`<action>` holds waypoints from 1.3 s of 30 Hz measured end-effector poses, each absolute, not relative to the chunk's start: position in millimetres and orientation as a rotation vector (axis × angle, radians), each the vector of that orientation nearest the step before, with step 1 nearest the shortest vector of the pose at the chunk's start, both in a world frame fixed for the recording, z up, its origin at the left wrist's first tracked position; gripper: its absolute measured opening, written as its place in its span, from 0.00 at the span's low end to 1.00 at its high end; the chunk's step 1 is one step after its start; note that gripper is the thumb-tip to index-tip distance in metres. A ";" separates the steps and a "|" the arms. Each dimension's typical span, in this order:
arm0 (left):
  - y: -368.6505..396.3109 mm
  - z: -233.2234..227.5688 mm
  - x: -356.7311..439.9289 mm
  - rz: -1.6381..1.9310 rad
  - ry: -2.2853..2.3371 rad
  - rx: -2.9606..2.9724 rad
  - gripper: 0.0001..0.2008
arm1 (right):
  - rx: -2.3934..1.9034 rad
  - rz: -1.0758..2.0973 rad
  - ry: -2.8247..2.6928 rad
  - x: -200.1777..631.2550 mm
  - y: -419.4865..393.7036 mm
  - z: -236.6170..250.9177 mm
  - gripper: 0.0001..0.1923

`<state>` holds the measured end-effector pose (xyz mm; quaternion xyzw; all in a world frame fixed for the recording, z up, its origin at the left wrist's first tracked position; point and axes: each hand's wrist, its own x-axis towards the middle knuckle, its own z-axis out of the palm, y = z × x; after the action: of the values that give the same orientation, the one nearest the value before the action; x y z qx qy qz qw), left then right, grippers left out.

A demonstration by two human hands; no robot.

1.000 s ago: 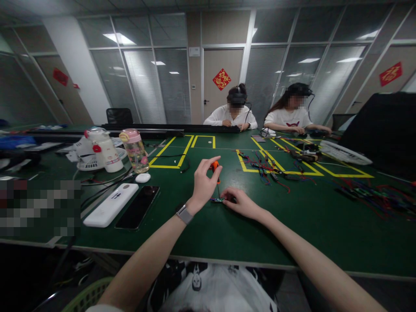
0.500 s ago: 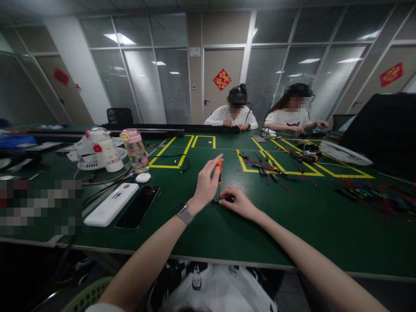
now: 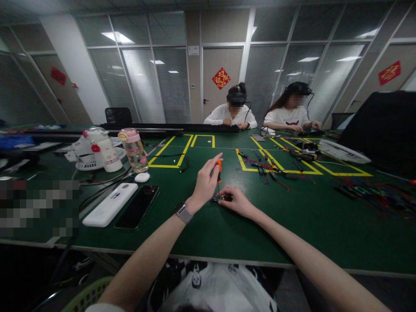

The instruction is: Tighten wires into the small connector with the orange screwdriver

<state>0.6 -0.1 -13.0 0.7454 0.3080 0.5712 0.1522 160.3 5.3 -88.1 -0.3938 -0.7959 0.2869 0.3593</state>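
At the near centre of the green bench (image 3: 292, 225), we note the left hand (image 3: 204, 184) closed around a small screwdriver (image 3: 219, 173) with an orange handle, pinched between thumb and fingers. The tool stands close to upright, so its long axis runs top to bottom, handle up, thin shaft down. The tip meets a small dark circuit board (image 3: 218, 199) lying flat on the bench directly below the left hand. The board's long axis runs left to right across our view. The right hand (image 3: 238, 201) lies low at the board's right end, fingers curled onto it and pressing it to the bench; we judge it closed on the board. Both hands touch the work; the right is the nearer to the board itself, the left reaches it only through the tool.

Left of the hands lie a white power bank (image 3: 110, 204) bearing a dark mark we cannot read, and a black phone (image 3: 137, 207) beside it, screen dark. Further back stands a pink-lidded bottle (image 3: 134, 149) with a printed pattern, no legible text. Red door hangings (image 3: 221, 78) carry gold characters, too small to read. Loose wired parts (image 3: 269, 171) lie in a yellow-taped bay beyond the hands.
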 end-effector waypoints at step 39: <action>-3.6 -7.6 2.1 1.564 0.804 2.188 0.18 | -1.086 0.870 -1.988 157.6 9.5 -84.2 0.06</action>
<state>2.1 -3.6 -7.6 0.7687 0.2823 0.5493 0.1665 157.6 9.5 -84.2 -0.4192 -0.7676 0.3357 0.3499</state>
